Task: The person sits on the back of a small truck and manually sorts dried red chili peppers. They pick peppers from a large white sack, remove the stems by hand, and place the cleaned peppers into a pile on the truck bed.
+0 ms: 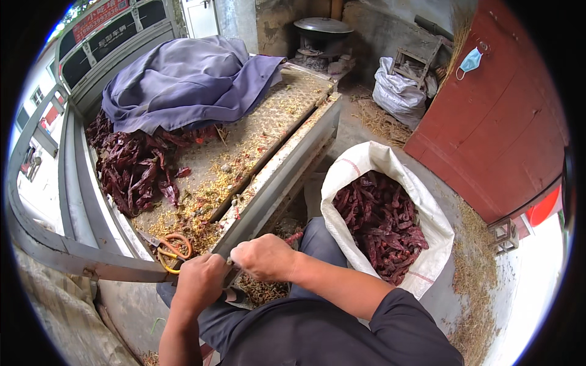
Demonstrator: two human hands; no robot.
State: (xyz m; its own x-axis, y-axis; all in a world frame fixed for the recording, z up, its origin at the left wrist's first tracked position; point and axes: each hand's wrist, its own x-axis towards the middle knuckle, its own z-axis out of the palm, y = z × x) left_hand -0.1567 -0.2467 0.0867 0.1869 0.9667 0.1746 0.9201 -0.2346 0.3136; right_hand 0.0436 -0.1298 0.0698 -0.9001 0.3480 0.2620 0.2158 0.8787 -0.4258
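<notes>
My right hand (263,257) is closed around a dried red chili pepper (294,237), whose wrinkled end sticks out past the knuckles. Close beside it, my left hand (203,277) has its fingers curled in. A small pale bit shows between the two hands; what the left fingers pinch is hidden. Scissors (174,251) with orange-yellow handles lie by the left hand on the truck bed's corner. To the right, a white woven sack (432,256) stands with its mouth spread, holding many dark red dried chilies (380,219). A heap of dried chilies (135,169) rests on the bed.
Purple-grey cloth (183,82) covers part of the heap. Yellow seeds litter the metal truck bed (284,98), bounded by a side rail (91,267). Stems and scraps (263,290) lie between my legs. A red door (494,123) stands at right; a lidded pan (323,25) is behind.
</notes>
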